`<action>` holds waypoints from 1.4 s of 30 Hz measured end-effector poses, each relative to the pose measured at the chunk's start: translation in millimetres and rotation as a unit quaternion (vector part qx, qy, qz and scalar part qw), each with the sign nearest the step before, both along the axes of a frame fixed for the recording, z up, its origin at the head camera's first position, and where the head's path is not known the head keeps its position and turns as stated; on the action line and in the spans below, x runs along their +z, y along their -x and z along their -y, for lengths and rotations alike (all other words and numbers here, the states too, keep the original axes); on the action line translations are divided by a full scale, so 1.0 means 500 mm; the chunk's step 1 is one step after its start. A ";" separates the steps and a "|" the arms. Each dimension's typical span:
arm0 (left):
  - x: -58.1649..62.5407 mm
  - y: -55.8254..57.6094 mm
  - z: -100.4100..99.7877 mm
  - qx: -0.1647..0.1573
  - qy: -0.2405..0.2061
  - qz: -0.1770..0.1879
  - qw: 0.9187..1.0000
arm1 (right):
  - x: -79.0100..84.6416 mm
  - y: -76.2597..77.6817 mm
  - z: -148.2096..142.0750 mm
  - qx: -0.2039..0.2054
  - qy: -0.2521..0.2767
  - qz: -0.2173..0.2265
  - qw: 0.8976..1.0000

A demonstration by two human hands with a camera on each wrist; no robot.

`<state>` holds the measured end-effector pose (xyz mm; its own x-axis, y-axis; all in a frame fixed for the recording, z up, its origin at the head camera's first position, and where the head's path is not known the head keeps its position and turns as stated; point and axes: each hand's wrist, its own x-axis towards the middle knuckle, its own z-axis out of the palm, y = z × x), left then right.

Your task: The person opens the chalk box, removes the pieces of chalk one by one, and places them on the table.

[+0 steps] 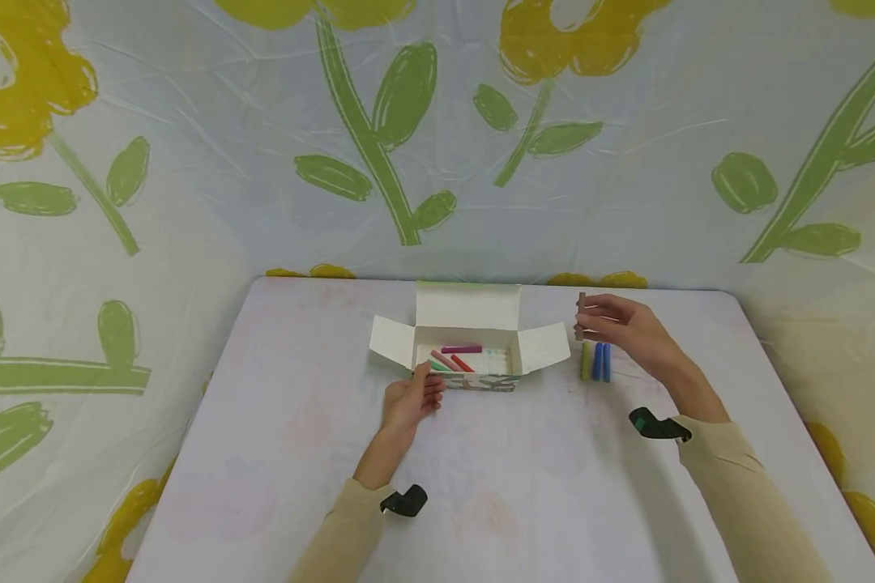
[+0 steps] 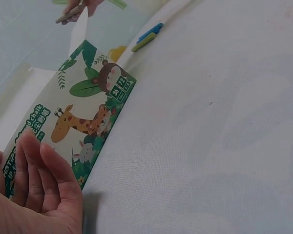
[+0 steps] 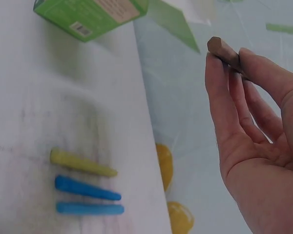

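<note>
A white-lined chalk box [image 1: 467, 382] stands with its lid and side flaps folded out; colored sticks lie inside, among them a purple chalk [image 1: 462, 350] and a red chalk [image 1: 463, 363]. My left hand [image 1: 408, 398] grips the front wall of this box at its left end, thumb over the rim and fingers on the printed face. Raised at the right, my right hand [image 1: 630, 328] pinches a brown chalk stick [image 3: 224, 51] between thumb and fingertips. Below that hand, an olive-yellow chalk [image 3: 83, 163] and two blue chalks [image 3: 88, 188] lie side by side on the table.
The pale table [image 1: 262, 453] has its far edge just behind the box. A curtain [image 1: 248, 162] printed with yellow flowers and green leaves hangs beyond it. The open right flap [image 1: 545, 347] sticks out between the box and the loose chalks.
</note>
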<state>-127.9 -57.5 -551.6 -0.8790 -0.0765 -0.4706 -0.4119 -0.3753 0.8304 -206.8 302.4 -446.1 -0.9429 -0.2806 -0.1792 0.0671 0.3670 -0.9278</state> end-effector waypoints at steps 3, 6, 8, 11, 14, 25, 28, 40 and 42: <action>0.000 0.000 0.000 0.001 -0.002 0.000 1.000 | -0.011 -0.003 -0.023 -0.015 -0.002 0.006 1.000; 0.000 0.000 0.000 0.005 -0.003 0.002 1.000 | -0.024 -0.008 -0.042 -0.028 -0.010 0.013 0.999; 0.001 0.000 -0.001 0.008 -0.001 0.004 1.000 | -0.034 -0.012 -0.054 -0.033 -0.018 0.014 0.999; 0.001 0.000 -0.003 0.009 0.001 0.005 1.000 | -0.050 -0.021 -0.071 -0.038 -0.021 0.013 0.999; 0.001 0.001 -0.004 0.009 0.000 0.008 1.000 | -0.065 -0.031 -0.086 -0.048 -0.018 0.018 0.999; -0.002 0.004 0.000 0.013 -0.006 0.011 1.000 | -0.122 -0.055 -0.122 -0.077 -0.094 0.031 0.992; 0.000 0.005 0.000 0.008 -0.008 0.009 1.000 | -0.140 -0.059 -0.130 -0.081 -0.115 0.014 0.990; 0.001 0.003 -0.002 0.012 0.004 0.008 1.000 | -0.184 -0.066 -0.117 -0.121 -0.189 -0.063 0.973; 0.001 0.002 -0.003 0.011 0.005 0.010 1.000 | -0.184 -0.067 -0.109 -0.125 -0.200 -0.070 0.969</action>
<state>-128.8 -56.1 -551.0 -0.8679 -0.1007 -0.4864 -0.4192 -0.3769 0.8260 -173.2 357.1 -538.1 -0.9954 0.0253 -0.0926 0.0846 0.6871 -0.7216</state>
